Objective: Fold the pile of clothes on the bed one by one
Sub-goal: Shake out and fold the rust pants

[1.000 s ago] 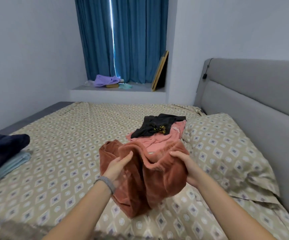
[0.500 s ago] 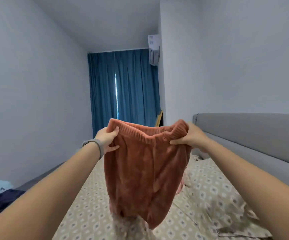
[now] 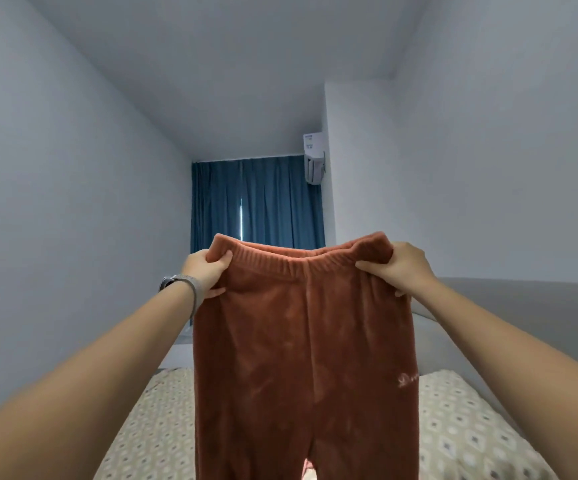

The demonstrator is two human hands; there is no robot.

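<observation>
A pair of rust-brown fleece trousers (image 3: 301,358) hangs full width in front of me, waistband up, legs falling out of view at the bottom edge. My left hand (image 3: 206,271) pinches the left end of the ribbed waistband. My right hand (image 3: 396,266) grips the right end. Both arms are stretched forward and raised. Small pale lettering shows on the trousers' right hip. The pile of clothes on the bed is hidden behind the trousers.
The patterned bedsheet (image 3: 152,431) shows low on the left and a matching pillow (image 3: 460,427) low on the right. A grey headboard (image 3: 522,306) runs along the right. Blue curtains (image 3: 263,202) and a wall air conditioner (image 3: 314,157) are at the far end.
Both hands lifted the trousers off the bed, raised them high and spread the waistband wider. They unfurled from a bunch to hanging flat, and my view tilted upward.
</observation>
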